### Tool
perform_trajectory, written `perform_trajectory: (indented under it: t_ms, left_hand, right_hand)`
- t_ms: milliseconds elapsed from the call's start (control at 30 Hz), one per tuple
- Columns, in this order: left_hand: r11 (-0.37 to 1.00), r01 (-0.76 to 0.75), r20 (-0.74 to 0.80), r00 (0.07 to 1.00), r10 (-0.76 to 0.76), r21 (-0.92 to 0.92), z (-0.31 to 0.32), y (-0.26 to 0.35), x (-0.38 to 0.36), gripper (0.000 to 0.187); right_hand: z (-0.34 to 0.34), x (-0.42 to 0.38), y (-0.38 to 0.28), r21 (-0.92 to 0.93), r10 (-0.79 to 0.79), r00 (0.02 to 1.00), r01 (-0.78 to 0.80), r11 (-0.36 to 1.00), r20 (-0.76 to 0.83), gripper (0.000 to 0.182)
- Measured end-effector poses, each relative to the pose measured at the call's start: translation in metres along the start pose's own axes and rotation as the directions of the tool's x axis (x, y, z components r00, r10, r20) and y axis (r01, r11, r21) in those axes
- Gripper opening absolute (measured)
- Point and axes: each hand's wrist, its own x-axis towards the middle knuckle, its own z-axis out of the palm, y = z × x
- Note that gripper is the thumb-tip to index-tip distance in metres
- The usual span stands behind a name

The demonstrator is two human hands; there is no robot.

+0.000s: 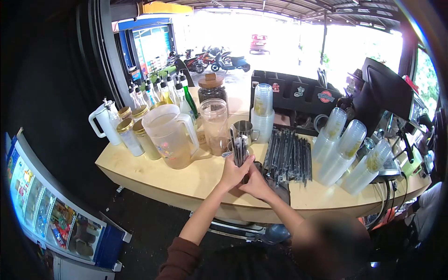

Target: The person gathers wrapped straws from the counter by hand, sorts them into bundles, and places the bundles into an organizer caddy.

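Note:
My left hand [233, 171] is closed around a bundle of dark wrapped straws [239, 150], held upright near the counter's front edge. My right hand [255, 183] is closed around the lower part of the same bundle, touching my left hand. To the right of my hands, a wide pile of similar black straws [288, 156] lies on the wooden counter [205, 179]. Just behind the bundle are a metal cup [244, 129] and a clear plastic jar [215, 123]. The bottom of the bundle is hidden by my fingers.
A frosted pitcher [170, 135], gold-lidded jars [147, 139] and syrup bottles [186, 95] stand at the left. Stacked plastic cups [263, 119] rise behind the straws, with more leaning stacks [335, 158] at the right, near a black monitor [385, 91]. A dark organizer [298, 100] stands at the back.

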Motion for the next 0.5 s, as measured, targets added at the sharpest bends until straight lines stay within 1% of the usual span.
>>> perform_trajectory:
  t_ms: [33,67,133,167,200,233,267,300,367,400,467,500]
  left_hand:
    - [0.999,0.000,-0.006,1.000,0.000,-0.037,0.001,0.002,-0.002,0.019]
    - [0.997,0.000,-0.014,1.000,-0.001,-0.074,0.001,0.003,-0.004,0.016]
    - [0.999,0.010,0.017,1.000,-0.009,-0.053,-0.002,-0.003,-0.004,0.016]
    - [1.000,-0.021,-0.006,1.000,0.021,-0.011,-0.002,-0.003,-0.004,0.017]
    - [0.998,-0.050,-0.027,0.998,0.051,0.032,0.000,0.000,-0.005,0.018]
    - [0.997,-0.034,-0.012,0.999,0.033,-0.067,0.002,0.002,-0.008,0.018]
    - [0.997,-0.030,-0.003,1.000,0.030,-0.068,0.003,0.000,-0.008,0.018]
    - [0.998,-0.068,0.010,0.998,0.068,-0.005,0.003,-0.002,-0.008,0.017]
    - [0.979,-0.151,0.053,0.988,0.145,0.139,0.003,0.002,-0.010,0.015]
    - [0.979,-0.149,0.055,0.988,0.142,0.138,0.003,0.003,-0.012,0.015]
    - [0.981,-0.165,0.088,0.984,0.156,0.106,0.001,0.003,-0.016,0.014]
    - [0.980,-0.167,0.084,0.984,0.158,0.105,-0.002,-0.005,-0.019,0.014]
  right_hand:
    - [-0.008,-0.003,-0.012,-0.184,-0.066,0.998,0.064,0.981,-0.002,0.073]
    - [-0.015,-0.005,-0.026,-0.362,-0.129,0.992,0.124,0.924,0.010,0.078]
    - [-0.027,0.001,-0.069,-0.448,-0.284,0.959,0.253,0.858,-0.001,0.083]
    - [-0.031,0.005,-0.083,-0.491,-0.422,0.906,0.364,0.792,-0.010,0.081]
    - [-0.032,0.008,-0.099,-0.493,-0.419,0.908,0.358,0.793,-0.014,0.081]
    - [-0.029,0.009,-0.118,-0.583,-0.518,0.855,0.440,0.683,0.039,0.078]
    - [-0.027,0.011,-0.132,-0.659,-0.603,0.791,0.507,0.556,0.101,0.076]
    - [-0.026,0.014,-0.141,-0.663,-0.601,0.794,0.500,0.558,0.092,0.076]
    - [-0.022,0.019,-0.152,-0.781,-0.540,0.775,0.544,0.307,0.328,0.069]
    - [-0.023,0.020,-0.145,-0.782,-0.539,0.777,0.541,0.308,0.325,0.069]
    - [-0.026,0.025,-0.124,-0.778,-0.414,0.795,0.571,0.262,0.443,0.065]
    - [-0.025,0.022,-0.126,-0.776,-0.414,0.792,0.575,0.260,0.448,0.065]
